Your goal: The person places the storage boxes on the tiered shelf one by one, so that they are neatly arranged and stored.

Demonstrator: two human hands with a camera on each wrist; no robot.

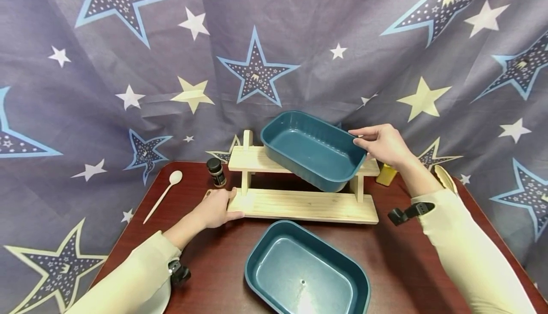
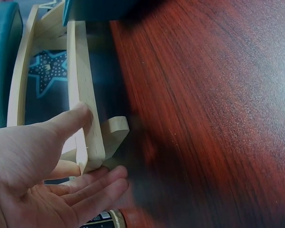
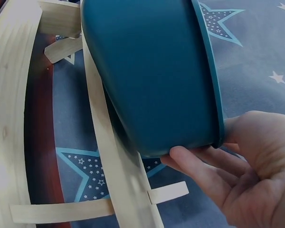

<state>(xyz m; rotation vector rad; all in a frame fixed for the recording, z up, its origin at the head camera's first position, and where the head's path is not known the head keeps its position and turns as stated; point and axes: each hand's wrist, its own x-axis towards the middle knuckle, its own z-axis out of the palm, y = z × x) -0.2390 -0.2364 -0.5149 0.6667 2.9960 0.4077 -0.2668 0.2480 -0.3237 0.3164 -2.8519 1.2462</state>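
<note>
A two-tier wooden shelf rack (image 1: 299, 204) stands on the table. Its lower board's left end is gripped by my left hand (image 1: 217, 208); in the left wrist view the thumb lies on the board and the fingers (image 2: 104, 187) reach past its end. On the upper tier sits a deep teal plastic bin (image 1: 314, 150), turned at an angle, one corner jutting out over the front. My right hand (image 1: 383, 145) holds that bin at its right end, fingers (image 3: 194, 166) against its rim and side. A second teal bin (image 1: 295, 276) lies on the table before the rack.
Left of the rack stand a black-capped spice jar (image 1: 216, 172) and a white spoon (image 1: 164, 195). Behind the right arm are a yellow object (image 1: 386, 175) and a pale utensil (image 1: 445, 178). Part of a white plate (image 1: 159, 299) shows under the left sleeve. A star-patterned curtain (image 1: 299, 9) hangs behind.
</note>
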